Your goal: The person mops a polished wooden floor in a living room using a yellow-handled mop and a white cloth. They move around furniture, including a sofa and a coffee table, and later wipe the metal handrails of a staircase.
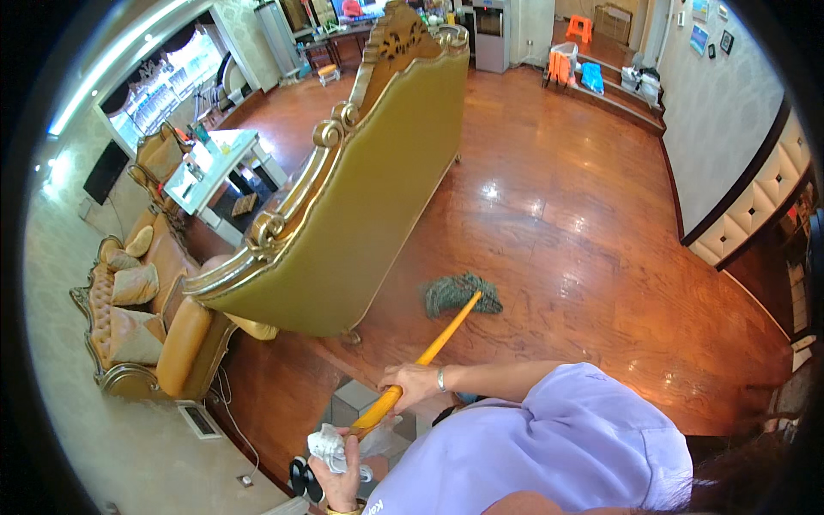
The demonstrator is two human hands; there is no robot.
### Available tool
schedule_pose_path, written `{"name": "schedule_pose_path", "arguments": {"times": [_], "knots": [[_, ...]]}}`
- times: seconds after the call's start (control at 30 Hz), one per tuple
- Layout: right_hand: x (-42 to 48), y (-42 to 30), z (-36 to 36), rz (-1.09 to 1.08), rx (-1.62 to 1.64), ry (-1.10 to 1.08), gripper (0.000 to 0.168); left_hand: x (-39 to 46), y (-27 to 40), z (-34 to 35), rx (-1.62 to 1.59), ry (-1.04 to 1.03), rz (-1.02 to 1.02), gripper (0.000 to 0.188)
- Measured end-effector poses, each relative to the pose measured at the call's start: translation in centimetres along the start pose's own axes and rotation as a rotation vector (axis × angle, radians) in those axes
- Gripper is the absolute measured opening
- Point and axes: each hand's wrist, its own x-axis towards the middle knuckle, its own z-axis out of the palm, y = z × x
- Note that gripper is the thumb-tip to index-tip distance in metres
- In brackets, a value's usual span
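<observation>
A mop with a dark green strand head (460,295) lies against the glossy wooden floor, just right of the sofa's back. Its yellow handle (444,338) slants down towards me. My right hand (411,385), with a silver bracelet at the wrist, is wrapped around the handle's lower-middle stretch in the picture. At the upper end of the handle is my left hand (339,473), thumb along the shaft. A crumpled white cloth (328,445) is bunched in that hand and covers part of the grip.
A carved gold sofa (360,225) stands close on the left of the mop head. Behind it are a white table (212,170) and a tan couch (174,351). Steps with bags (592,78) rise at the far right. A white cord (235,418) runs along the left wall.
</observation>
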Motion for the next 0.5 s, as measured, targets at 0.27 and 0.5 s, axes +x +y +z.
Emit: {"name": "schedule_pose_path", "arguments": {"times": [0.27,0.5], "knots": [[-0.7,7.8,2.2,-0.034,0.113,-0.144,0.051,-2.2,-3.2,-2.2,0.184,0.028,-0.237,0.013],[-0.1,15.4,4.8,0.143,-0.184,-0.284,0.036,-2.8,-1.6,-0.7,0.165,0.052,-0.424,0.019]]}}
